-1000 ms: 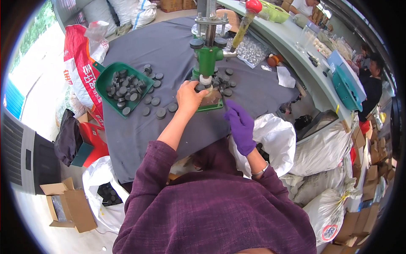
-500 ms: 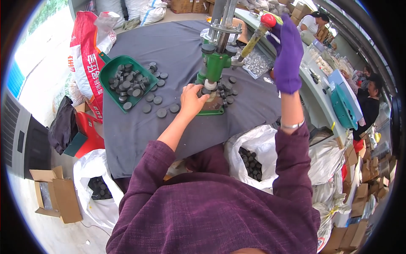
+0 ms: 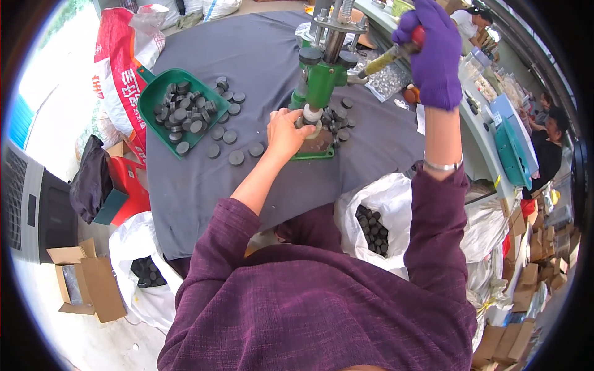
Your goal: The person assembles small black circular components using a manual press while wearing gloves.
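A green hand press stands on the cloth-covered table, with a white collar at the lower end of its ram. Just under that collar, the thumb and fingers of my left hand close in a pinch at the die; what lies between them is mostly hidden. My right hand, in a purple knit glove, is wrapped round the red-knobbed end of the press lever. Several black round discs lie heaped beside the press base. More discs fill a green dustpan on the left, and others lie loose near it.
White sacks of black discs stand below the table edge, one on the left and one on the right. A clear bag of small shiny parts lies behind the lever. Along the right runs a bench with a teal basket; people sit beyond.
My right hand has gone from loose fingers beside the red knob to a grip around it. The left hand stays at the die, where the dark disc seen earlier at its fingertips is now hidden.
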`<state>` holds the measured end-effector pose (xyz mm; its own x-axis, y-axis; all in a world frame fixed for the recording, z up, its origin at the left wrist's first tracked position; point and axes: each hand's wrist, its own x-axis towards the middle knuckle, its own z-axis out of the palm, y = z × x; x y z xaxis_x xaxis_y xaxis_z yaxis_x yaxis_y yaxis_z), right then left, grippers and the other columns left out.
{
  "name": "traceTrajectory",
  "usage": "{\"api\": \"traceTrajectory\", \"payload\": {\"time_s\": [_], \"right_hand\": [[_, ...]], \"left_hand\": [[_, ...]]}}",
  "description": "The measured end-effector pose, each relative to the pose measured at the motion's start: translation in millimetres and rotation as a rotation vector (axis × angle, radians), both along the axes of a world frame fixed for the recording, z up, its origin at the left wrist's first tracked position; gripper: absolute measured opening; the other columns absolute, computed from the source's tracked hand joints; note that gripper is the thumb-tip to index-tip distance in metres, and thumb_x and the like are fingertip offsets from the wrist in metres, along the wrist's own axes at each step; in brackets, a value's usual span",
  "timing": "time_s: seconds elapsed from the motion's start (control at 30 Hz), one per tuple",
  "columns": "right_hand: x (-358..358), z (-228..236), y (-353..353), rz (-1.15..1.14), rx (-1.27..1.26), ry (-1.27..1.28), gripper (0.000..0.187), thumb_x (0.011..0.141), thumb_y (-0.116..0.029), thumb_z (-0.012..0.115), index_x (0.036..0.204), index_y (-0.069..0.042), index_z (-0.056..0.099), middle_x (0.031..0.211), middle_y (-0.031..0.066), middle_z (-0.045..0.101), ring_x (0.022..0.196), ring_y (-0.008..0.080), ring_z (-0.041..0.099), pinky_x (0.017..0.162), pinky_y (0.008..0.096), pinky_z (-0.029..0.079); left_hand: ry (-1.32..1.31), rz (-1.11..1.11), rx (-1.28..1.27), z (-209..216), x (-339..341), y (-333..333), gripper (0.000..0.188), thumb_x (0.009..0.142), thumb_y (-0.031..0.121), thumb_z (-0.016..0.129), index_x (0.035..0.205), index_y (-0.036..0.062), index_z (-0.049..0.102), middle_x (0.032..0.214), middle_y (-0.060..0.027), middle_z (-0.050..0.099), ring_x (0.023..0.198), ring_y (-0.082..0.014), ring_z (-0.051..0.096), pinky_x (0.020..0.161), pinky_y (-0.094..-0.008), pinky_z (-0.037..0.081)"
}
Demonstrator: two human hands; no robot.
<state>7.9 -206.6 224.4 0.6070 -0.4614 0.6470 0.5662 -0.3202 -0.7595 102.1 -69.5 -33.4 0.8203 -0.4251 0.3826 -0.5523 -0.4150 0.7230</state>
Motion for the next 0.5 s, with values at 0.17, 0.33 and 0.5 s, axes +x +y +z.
{"api": "traceTrajectory", "payload": {"time_s": [0.17,0.33,0.5], "right_hand": [[-55,-78,14,-0.282,-0.369,-0.150,0.033,0.101,-0.017,0.041,0.120,0.005,0.057,0.061,0.0058,0.056,0.055,0.0102,0.054,0.063,0.0269,0.051],[-98,-176,20,-0.051,-0.152,-0.115,0.032,0.094,-0.008,0.044,0.118,0.010,0.054,0.069,0.0055,0.054,0.057,0.0117,0.050,0.079,0.0330,0.049],[-90,-164,17,-0.028,-0.115,0.003,0.032,0.089,-0.001,0.043,0.116,0.009,0.057,0.065,0.0045,0.054,0.056,0.0097,0.050,0.065,0.0241,0.046]], "left_hand": [[-0.006,0.001,-0.015,-1,1,3,0.047,0.068,0.028,0.079,0.109,0.0094,0.069,0.099,-0.0092,0.060,0.103,-0.0284,0.051,0.087,-0.0395,0.045],[0.025,-0.050,-0.028,4,-6,6,0.049,0.068,0.028,0.078,0.111,0.0069,0.067,0.103,-0.0116,0.062,0.103,-0.0301,0.053,0.089,-0.0396,0.044],[-0.217,0.001,-0.053,16,-8,54,0.046,0.070,0.021,0.075,0.112,0.0051,0.064,0.110,-0.0133,0.062,0.106,-0.0313,0.056,0.091,-0.0398,0.045]]}}
